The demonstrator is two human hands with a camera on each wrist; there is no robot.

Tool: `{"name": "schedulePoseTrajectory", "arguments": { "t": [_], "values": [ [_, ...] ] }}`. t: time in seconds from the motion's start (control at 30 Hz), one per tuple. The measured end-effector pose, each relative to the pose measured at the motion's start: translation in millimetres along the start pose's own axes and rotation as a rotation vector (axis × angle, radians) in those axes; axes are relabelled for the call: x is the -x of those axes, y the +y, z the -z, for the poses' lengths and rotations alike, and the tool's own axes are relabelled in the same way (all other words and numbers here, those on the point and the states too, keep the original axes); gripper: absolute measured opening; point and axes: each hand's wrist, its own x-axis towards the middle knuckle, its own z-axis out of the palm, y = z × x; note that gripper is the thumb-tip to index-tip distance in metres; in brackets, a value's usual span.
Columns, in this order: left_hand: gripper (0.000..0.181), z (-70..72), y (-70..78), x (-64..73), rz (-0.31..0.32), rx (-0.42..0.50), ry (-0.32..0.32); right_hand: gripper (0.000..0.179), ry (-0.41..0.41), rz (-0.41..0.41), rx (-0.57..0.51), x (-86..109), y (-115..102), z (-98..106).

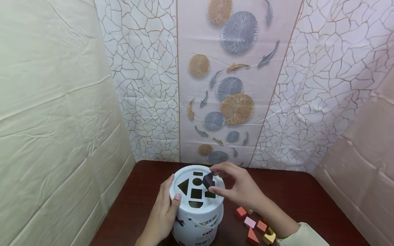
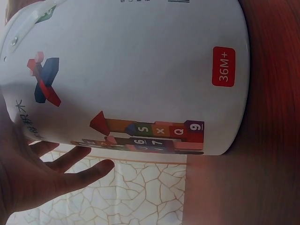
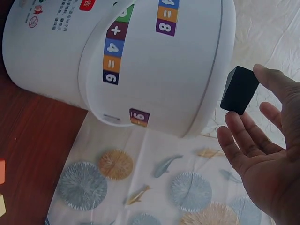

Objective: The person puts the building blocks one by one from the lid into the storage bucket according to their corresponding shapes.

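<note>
A white shape-sorter bucket (image 1: 197, 218) stands on the table, its lid (image 1: 184, 201) pierced by several shaped holes. My left hand (image 1: 164, 206) holds the bucket's left side, thumb at the lid's rim and fingers around the wall; the left wrist view shows those fingers (image 2: 89, 176) spread along the printed side. Over the right part of the lid, my right hand (image 1: 238, 184) pinches a dark wooden block (image 1: 208, 181) between thumb and fingertips. In the right wrist view the block (image 3: 240, 90) is tilted beside the lid's edge, its flat faces showing.
Right of the bucket, several loose blocks lie under my right forearm: a pink block (image 1: 249, 222), a red triangular block (image 1: 252, 236) and a yellow notched block (image 1: 269, 236) among them. The bucket's white handle (image 1: 220, 218) hangs down its side. Patterned cloth (image 1: 147, 85) surrounds the dark red table (image 1: 286, 191).
</note>
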Motion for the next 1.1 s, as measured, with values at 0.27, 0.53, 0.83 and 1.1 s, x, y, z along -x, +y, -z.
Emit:
{"name": "schedulePoseTrajectory", "arguments": {
  "t": [0.27,0.53,0.83,1.1],
  "values": [
    [0.062,0.3,1.3,-1.8,0.006,-0.001,-0.008,0.051,-0.023,0.013,-0.035,-10.5,-3.3,-13.1],
    [0.061,1.8,3.2,0.8,0.039,0.027,-0.03,0.05,-0.046,0.032,-0.072,-19.3,-7.8,-27.5],
    [0.061,1.9,3.1,1.1,0.053,0.048,-0.049,0.049,-0.069,0.008,-0.105,-26.1,-8.7,-43.4],
    [0.062,1.8,3.2,0.0,0.059,0.059,-0.051,0.047,-0.093,-0.007,-0.109,-31.6,-8.4,-55.0]
  ]
}}
